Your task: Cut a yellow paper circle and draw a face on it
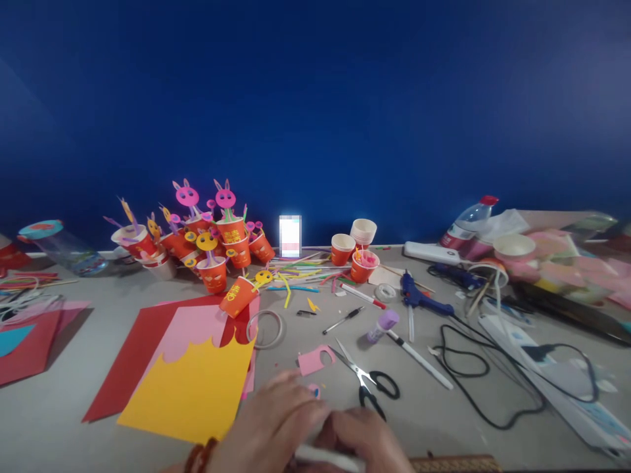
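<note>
At the bottom centre, my left hand [276,420], with a reddish bead bracelet at the wrist, has its fingers bent together. My right hand [365,437] is closed beside it. A whitish thing [328,458] shows low between the two hands; which hand holds it is hidden. Just beyond my fingers lie a small pink and blue piece [314,391] and a cut pink paper scrap [315,360]. Open scissors [363,375] with black handles rest beyond my right hand. Yellow paper [192,387] with a scalloped edge lies left of my left hand.
Decorated red cups [213,274] crowd the back left. More cups [342,249] stand at back centre. A glue stick [382,326], a blue glue gun [424,299], black cable [486,373] and a white power strip [557,381] are on the right. A wooden ruler [458,463] lies at the front edge.
</note>
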A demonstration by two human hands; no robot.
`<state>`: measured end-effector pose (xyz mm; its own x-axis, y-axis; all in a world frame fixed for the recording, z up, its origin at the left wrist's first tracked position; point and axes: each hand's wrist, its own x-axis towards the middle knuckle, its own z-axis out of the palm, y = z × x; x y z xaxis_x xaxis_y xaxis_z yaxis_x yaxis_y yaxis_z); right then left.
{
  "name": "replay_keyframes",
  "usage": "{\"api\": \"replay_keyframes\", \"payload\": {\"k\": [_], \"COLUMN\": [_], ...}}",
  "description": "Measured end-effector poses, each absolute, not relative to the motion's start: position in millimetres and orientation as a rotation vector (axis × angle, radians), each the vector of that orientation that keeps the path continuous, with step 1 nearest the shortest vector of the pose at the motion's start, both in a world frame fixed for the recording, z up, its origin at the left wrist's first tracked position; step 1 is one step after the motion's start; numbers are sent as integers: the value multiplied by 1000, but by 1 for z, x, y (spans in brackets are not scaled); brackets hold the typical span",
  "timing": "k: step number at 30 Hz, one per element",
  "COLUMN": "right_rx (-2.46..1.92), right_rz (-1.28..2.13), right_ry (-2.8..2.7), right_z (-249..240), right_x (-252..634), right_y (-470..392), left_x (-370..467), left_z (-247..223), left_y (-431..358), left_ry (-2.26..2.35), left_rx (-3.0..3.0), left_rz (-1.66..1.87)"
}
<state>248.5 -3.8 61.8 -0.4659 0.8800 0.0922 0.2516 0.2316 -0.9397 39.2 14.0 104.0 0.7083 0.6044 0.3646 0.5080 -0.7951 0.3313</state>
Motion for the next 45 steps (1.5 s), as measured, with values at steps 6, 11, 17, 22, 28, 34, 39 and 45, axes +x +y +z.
{"api": "replay_keyframes", "payload": {"k": [6, 11, 17, 22, 28, 34, 39, 45], "right_rx": [-1222, -1269, -1322, -1365, -1350, -1496, -1597, -1599], "right_rz": [968, 921, 811, 681, 691, 594, 566, 637], "right_ry": [-1772, -1482, -1659, -1836, -2094, -2322, -2372, -2336], "right_z": [59, 41, 21, 22, 29, 35, 34, 32], "right_x": [259, 268, 279, 287, 274, 253, 257, 266], "right_y": [15, 21, 8, 6, 16, 25, 23, 21], "left_x": [31, 30, 51, 57, 37, 44, 55, 58], "left_z": [104, 83, 54, 52, 56, 47, 45, 41], "left_y": [62, 128, 189, 179, 108, 67, 53, 50], "left_ry": [794, 1335, 1463, 1404, 1200, 1274, 1162, 1218], "left_rx": [2790, 2854, 2821, 2774, 2681, 2482, 2546, 2512], "left_rz": [516, 368, 370, 431, 390, 343, 289, 190]}}
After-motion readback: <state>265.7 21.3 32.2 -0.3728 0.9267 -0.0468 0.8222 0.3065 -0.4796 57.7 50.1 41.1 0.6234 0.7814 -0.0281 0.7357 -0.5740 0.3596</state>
